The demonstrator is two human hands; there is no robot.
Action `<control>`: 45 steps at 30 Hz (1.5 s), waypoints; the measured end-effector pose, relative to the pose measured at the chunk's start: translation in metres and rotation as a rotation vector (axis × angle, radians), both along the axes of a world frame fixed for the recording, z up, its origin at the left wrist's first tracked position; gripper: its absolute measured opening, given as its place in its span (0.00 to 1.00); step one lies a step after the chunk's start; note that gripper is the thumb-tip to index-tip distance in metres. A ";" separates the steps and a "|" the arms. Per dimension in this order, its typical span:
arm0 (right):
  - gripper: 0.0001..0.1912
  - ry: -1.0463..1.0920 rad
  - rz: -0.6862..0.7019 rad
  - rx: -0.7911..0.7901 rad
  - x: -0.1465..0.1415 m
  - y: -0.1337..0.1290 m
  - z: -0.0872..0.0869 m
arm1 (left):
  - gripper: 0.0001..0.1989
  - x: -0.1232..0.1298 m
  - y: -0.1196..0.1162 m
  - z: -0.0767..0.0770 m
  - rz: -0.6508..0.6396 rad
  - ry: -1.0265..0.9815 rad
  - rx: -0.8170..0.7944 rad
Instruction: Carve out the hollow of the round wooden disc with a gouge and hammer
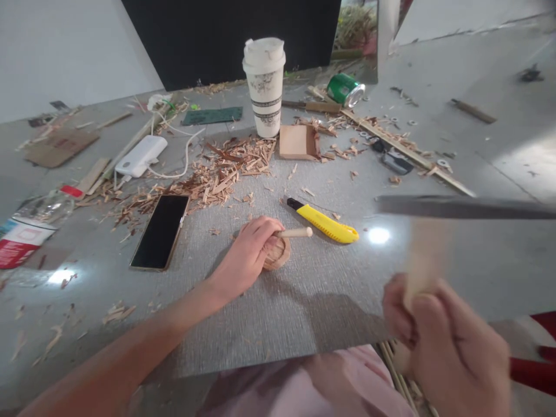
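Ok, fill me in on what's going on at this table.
A person's left hand steadies a thin wooden rod against a round wooden piece on the table. The right hand holds up a wooden-handled tool with a dark metal head, slightly blurred. A yellow cutter lies beside the work, and wood shavings are heaped beyond the phone.
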State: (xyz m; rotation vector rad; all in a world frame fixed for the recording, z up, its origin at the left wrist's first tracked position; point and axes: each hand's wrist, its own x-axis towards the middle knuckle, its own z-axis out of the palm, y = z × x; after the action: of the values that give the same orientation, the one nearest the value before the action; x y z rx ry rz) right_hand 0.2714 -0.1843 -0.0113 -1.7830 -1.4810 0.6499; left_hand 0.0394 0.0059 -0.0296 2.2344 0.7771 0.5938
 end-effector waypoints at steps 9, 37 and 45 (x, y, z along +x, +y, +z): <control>0.15 -0.455 -0.340 0.010 0.067 0.051 0.034 | 0.09 -0.003 0.002 -0.003 -0.099 -0.022 0.002; 0.06 -0.297 0.927 0.356 -0.011 0.178 0.042 | 0.36 -0.032 0.015 0.003 -0.016 0.217 0.074; 0.13 -0.223 0.769 0.134 -0.029 0.218 0.060 | 0.37 -0.038 0.023 0.000 -0.055 0.293 0.100</control>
State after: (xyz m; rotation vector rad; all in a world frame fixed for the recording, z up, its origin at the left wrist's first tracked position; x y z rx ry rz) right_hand 0.2419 0.0333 0.0485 -1.1747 -2.3299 0.7013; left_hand 0.0012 0.0285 -0.0296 2.4603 0.8415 0.2865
